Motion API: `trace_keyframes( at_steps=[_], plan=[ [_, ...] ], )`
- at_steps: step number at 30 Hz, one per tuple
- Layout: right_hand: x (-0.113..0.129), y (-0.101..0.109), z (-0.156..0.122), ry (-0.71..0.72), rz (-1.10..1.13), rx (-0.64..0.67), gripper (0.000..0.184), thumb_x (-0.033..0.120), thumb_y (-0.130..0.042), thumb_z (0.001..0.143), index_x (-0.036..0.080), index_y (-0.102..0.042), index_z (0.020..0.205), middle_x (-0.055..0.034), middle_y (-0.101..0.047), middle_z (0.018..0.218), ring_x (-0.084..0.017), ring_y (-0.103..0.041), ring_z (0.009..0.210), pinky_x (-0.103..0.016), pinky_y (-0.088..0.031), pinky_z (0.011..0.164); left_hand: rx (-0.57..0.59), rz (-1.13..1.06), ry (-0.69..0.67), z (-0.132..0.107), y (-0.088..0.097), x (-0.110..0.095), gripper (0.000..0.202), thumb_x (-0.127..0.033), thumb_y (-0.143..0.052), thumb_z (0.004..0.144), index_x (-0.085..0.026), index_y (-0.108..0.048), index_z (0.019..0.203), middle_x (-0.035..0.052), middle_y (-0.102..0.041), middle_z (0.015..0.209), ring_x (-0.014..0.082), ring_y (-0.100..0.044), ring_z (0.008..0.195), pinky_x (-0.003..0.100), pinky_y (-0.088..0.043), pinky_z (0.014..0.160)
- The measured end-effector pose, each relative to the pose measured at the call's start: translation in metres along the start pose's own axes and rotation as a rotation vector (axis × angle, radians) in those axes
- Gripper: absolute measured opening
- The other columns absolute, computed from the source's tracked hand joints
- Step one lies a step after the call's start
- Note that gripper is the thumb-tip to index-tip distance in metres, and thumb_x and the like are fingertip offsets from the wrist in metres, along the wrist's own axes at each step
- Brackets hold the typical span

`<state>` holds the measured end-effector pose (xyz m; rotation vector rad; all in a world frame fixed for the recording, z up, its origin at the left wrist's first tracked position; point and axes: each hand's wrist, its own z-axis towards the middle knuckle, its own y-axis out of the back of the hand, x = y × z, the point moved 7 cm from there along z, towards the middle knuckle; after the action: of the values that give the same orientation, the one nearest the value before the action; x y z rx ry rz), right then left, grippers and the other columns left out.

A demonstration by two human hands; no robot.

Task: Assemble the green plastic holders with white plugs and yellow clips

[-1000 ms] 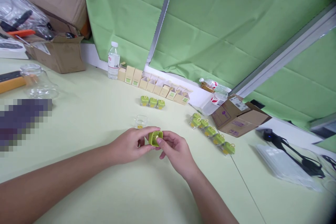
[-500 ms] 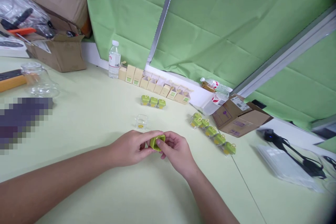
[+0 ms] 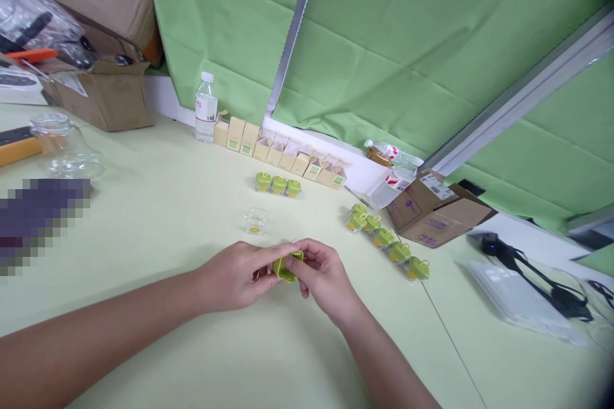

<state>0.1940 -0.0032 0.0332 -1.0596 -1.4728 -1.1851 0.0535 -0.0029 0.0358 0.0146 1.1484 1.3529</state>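
Observation:
Both my hands meet over the pale green table (image 3: 167, 204) and pinch one small green rubbery piece (image 3: 286, 268) between them. My left hand (image 3: 237, 275) grips it from the left with thumb and fingers closed. From the right, my right hand (image 3: 322, 278) has its fingers curled onto the piece. Just beyond my hands lies a small clear plastic case (image 3: 256, 221). A short row of three green items (image 3: 278, 184) lies farther back, and a longer diagonal row of green items (image 3: 387, 243) runs to the right.
A row of small beige boxes (image 3: 281, 153) and a water bottle (image 3: 206, 108) line the back edge. Cardboard boxes (image 3: 103, 96) and a glass jar (image 3: 64, 147) stand at the left. Another cardboard box (image 3: 434, 211), clear bags (image 3: 520, 300) and a black cable (image 3: 537, 275) lie at the right.
The green piece has turned in my fingers, from showing its square opening to lying flatter and lower. My hands have closed in slightly around it.

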Motion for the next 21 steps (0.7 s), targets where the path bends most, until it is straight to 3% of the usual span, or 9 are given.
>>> trace_keyframes(
  at_steps=[6, 21],
  plan=[
    [-0.004, 0.001, 0.002, -0.025, -0.007, -0.011, 0.019, 0.034, -0.07, 0.08, 0.017, -0.062, 0.081, 0.0012, -0.061, 0.068, -0.008, -0.044, 0.047, -0.019, -0.037, 0.035, 0.058, 0.037, 0.092, 0.002, -0.001, 0.004, 0.061, -0.017, -0.055, 0.089, -0.033, -0.037, 0.145, -0.0083, -0.055, 0.064, 0.0108, -0.053, 0.055, 0.021, -0.041, 0.056],
    [-0.001, 0.003, 0.001, -0.001, -0.067, -0.064, 0.014, 0.031, -0.068, 0.079, 0.018, -0.062, 0.08, 0.001, -0.061, 0.068, -0.009, -0.05, 0.05, -0.02, -0.038, 0.042, 0.058, 0.053, 0.138, 0.002, 0.0, 0.01, 0.058, -0.02, -0.056, 0.088, -0.033, -0.04, 0.143, -0.0079, -0.06, 0.066, 0.0114, -0.057, 0.057, 0.021, -0.04, 0.057]
  ],
)
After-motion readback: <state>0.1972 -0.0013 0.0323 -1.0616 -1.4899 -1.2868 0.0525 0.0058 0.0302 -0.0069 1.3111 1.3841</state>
